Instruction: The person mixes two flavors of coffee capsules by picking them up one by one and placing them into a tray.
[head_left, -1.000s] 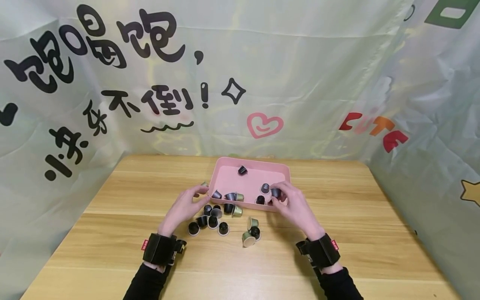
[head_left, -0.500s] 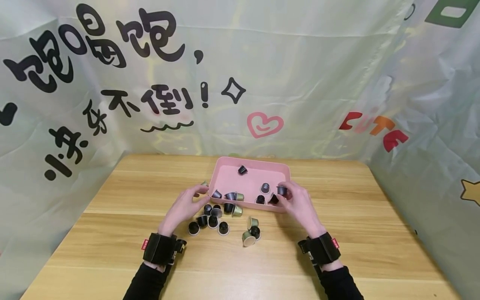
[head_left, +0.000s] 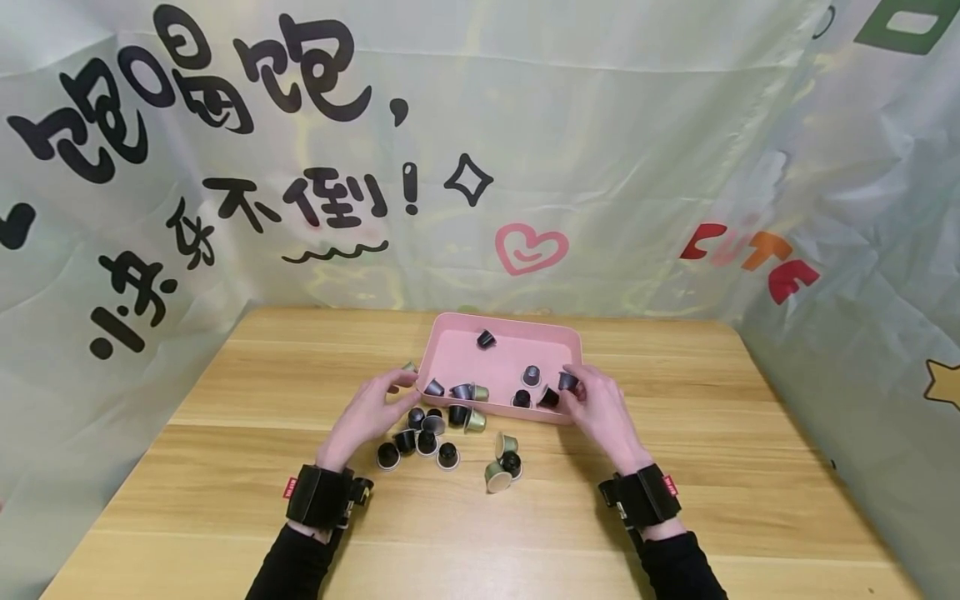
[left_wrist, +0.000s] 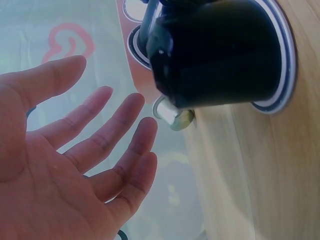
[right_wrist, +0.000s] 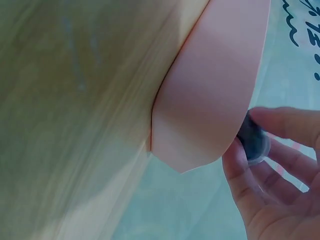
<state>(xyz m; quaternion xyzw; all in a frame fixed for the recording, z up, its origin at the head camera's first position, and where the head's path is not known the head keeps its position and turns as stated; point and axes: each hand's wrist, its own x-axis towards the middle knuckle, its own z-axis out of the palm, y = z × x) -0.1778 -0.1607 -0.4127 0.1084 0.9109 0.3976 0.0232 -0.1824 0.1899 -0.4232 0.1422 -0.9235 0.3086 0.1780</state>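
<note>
A dark capsule is at the near right corner of the pink tray, pinched between the thumb and fingers of the right hand; the right wrist view shows it partly hidden by the tray wall, so whether it touches the floor is unclear. The step in hand appears to be setting this capsule down in the tray, and the next move would call for a small lowering, then parting the fingers without knocking the tipped black capsule just beside it. Other capsules lie scattered inside, among them a dark one towards the far side. The left hand is by the tray's left end, fingers spread and loosely bent, holding nothing; whether they touch the rim I cannot tell. On the desk, a mostly black cluster lies in front of the tray, with a smaller green-and-black group to its right.
</note>
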